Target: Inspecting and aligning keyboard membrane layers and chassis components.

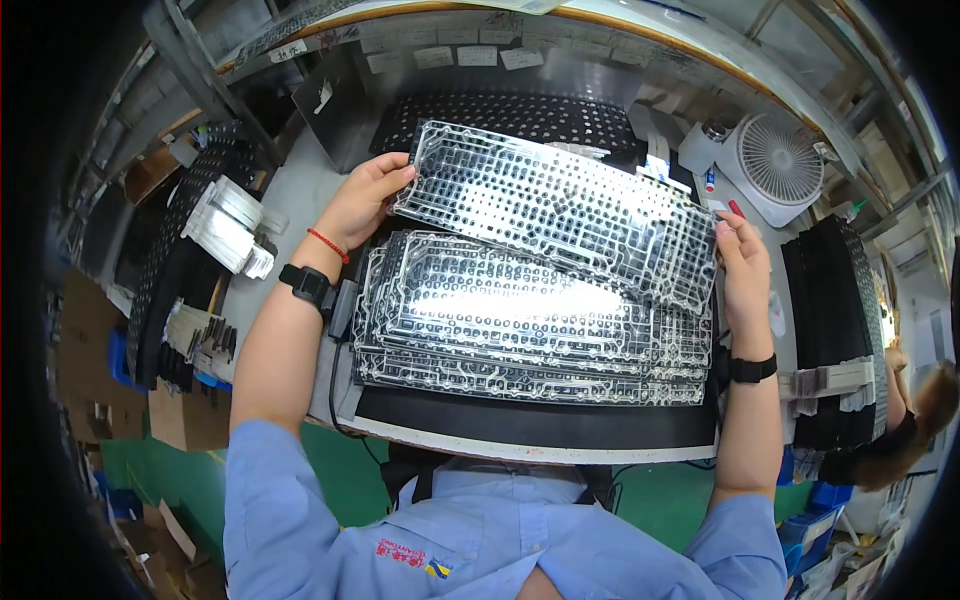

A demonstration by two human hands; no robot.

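Note:
Between my hands a clear, glossy keyboard membrane sheet [560, 200] with a dense pattern of dark dots and pale tracks is held up at a tilt, its left end farther from me. My left hand [368, 195] pinches its left edge, thumb on top. At the right edge, my right hand [743, 258] grips it with thumb and fingers. Below the raised sheet lies an uneven stack of similar membrane sheets [480, 300] on a black mat [530, 418]. Bright glare covers part of the stack.
Black perforated sheets [510, 118] lie at the back of the bench. A white fan [780, 160] stands back right, near a blue marker [710, 180]. Bundled strips [230, 225] and dark stacks flank both sides. Another person's arm [897, 385] shows at far right.

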